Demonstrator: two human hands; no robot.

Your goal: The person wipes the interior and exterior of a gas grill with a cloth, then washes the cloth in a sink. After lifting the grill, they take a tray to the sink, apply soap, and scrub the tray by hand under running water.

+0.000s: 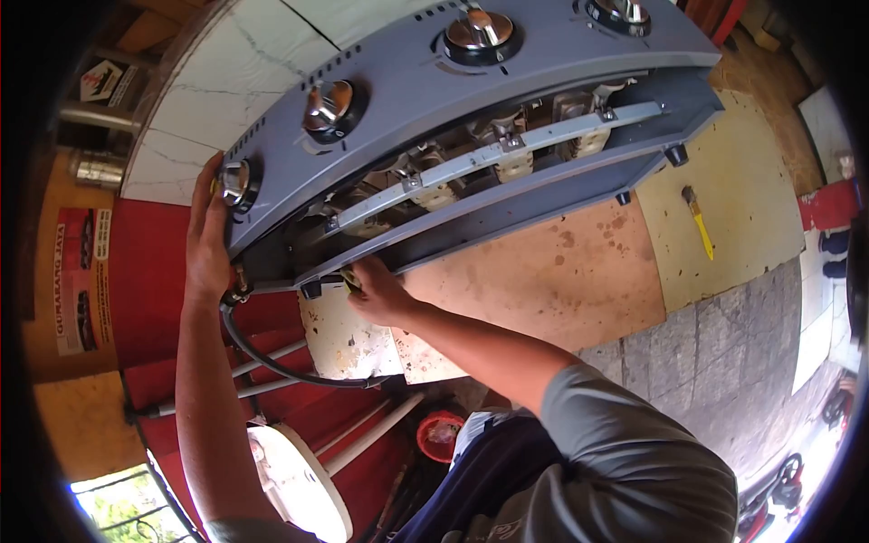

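A grey gas stove (398, 100) stands tilted, its open front showing several burner valves along a metal rail (498, 147). My left hand (210, 240) grips the stove's left end beside the leftmost knob (237, 184), with a bit of yellow showing at its fingers. Under the stove's lower edge, near a black foot, my right hand (376, 294) is closed around a small yellow-green thing, mostly hidden by the fingers. A black hose (262, 356) runs from a fitting at the stove's left corner, below my left hand.
A brush with a yellow handle (701, 233) lies on the stained board (543, 281). Below the hose are metal bars (262, 364), a white oval panel (303, 489) and a red basket (440, 435). White marbled tiles (226, 68) lie behind the stove.
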